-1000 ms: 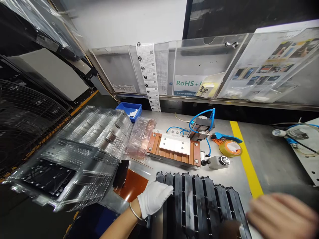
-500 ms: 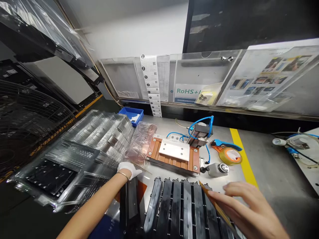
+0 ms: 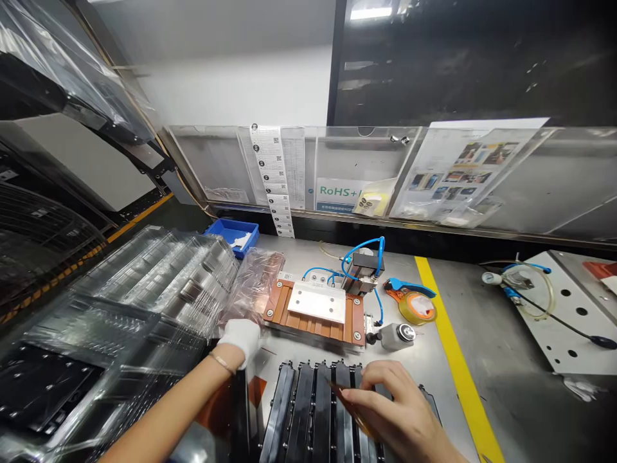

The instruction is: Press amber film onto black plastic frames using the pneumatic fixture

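Observation:
My left hand [image 3: 241, 341], in a white glove, is closed at the far end of a long black bar [image 3: 240, 411] at the row's left; its fingertips are hidden. Between thumb and fingers of my bare right hand [image 3: 393, 405] is a thin amber film strip [image 3: 354, 415], seen nearly edge-on. This hand hovers over the right part of a row of several black bars [image 3: 301, 411] lying side by side. Another piece of amber film [image 3: 256, 389] shows beside the left bar. Behind the row stands a brown fixture [image 3: 274, 302] with a white metal plate [image 3: 315, 302] on top.
Clear plastic trays [image 3: 159, 276] are stacked at left, beside film-wrapped copper-coloured pieces [image 3: 253, 276]. A blue bin [image 3: 226, 226] stands behind. Right of the fixture are a bottle [image 3: 398, 336], a tape roll [image 3: 407, 315] and blue air hoses [image 3: 380, 308]. Yellow tape [image 3: 448, 347] marks the bench.
My right hand has moved left across the black bars with the amber film strip. My left hand stays near the left bar's far end. The whole view has shifted to the right.

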Demonstrator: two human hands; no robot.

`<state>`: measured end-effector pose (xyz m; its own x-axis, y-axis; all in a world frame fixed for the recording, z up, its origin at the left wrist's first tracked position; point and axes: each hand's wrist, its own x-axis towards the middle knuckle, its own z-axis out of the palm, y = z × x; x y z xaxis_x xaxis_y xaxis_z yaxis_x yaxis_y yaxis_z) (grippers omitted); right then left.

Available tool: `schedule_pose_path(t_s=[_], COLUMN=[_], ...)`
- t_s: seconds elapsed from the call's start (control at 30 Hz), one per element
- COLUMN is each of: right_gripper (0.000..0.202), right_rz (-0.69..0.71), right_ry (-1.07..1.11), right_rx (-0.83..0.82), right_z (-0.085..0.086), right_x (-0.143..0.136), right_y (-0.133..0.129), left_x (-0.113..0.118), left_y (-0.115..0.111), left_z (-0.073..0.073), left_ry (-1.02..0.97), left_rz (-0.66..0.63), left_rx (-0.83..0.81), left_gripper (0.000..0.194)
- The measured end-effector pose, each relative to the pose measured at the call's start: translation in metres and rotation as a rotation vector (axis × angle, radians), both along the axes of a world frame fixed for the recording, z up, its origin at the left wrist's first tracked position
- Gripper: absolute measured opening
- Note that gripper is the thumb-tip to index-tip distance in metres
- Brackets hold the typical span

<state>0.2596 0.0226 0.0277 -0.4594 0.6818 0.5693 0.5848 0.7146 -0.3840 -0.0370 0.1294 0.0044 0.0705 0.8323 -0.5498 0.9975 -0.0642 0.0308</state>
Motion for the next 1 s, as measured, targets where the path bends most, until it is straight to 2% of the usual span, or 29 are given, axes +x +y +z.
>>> schedule_pose_path(t_s=[0.1, 0.13, 0.2, 0.27, 0.37, 0.43, 0.5, 0.57, 0.63, 0.7, 0.8, 0.9, 1.0], right_gripper=[0.019, 0.020, 0.020, 0.019, 0.021, 0.033, 0.042, 0.038, 0.032, 0.036, 0.049, 0.065, 0.076], right_rz=[0.038, 0.049, 0.051, 0.053, 0.084, 0.076, -0.057, -0.294, -0.486, -0.551, -0.612, -0.651, -0.581], right_ry=[-0.002, -0.003, 0.006, 0.018, 0.012, 0.023, 0.143, 0.309, 0.421, 0.461, 0.553, 0.682, 0.811], right_rx=[-0.075, -0.091, -0.098, -0.079, -0.061, -0.125, -0.317, -0.604, -0.822, -0.893, -0.901, -0.938, -1.091], right_z=[-0.008, -0.011, -0.014, -0.014, -0.013, -0.016, -0.026, -0.041, -0.060, -0.079, -0.099, -0.106, -0.104], right_x=[-0.003, -0.004, -0.007, -0.011, -0.016, -0.016, -0.012, -0.002, 0.014, 0.029, 0.041, 0.029, 0.000], right_y=[-0.001, -0.001, 0.000, 0.000, -0.002, -0.003, -0.002, 0.006, 0.021, 0.041, 0.065, 0.066, 0.046], left_x=[0.025, 0.033, 0.047, 0.056, 0.060, 0.059, 0.054, 0.048, 0.041, 0.035, 0.031, 0.030, 0.028], left_y=[-0.022, -0.030, -0.043, -0.049, -0.053, -0.053, -0.053, -0.052, -0.050, -0.048, -0.044, -0.037, -0.027], left_z=[0.043, 0.053, 0.064, 0.065, 0.058, 0.054, 0.052, 0.051, 0.051, 0.052, 0.056, 0.061, 0.061], left_ry=[-0.320, -0.520, -0.758, -0.846, -0.848, -0.772, -0.635, -0.507, -0.423, -0.366, -0.379, -0.542, -0.677], left_rz=[-0.210, -0.299, -0.413, -0.431, -0.331, -0.274, -0.249, -0.261, -0.293, -0.326, -0.306, -0.141, 0.065], left_rx=[0.025, -0.007, -0.079, -0.125, -0.184, -0.181, -0.108, -0.012, 0.050, 0.081, 0.101, 0.106, 0.097], left_gripper=[0.027, 0.026, 0.027, 0.024, 0.014, 0.013, 0.015, 0.020, 0.026, 0.030, 0.029, 0.022, 0.020])
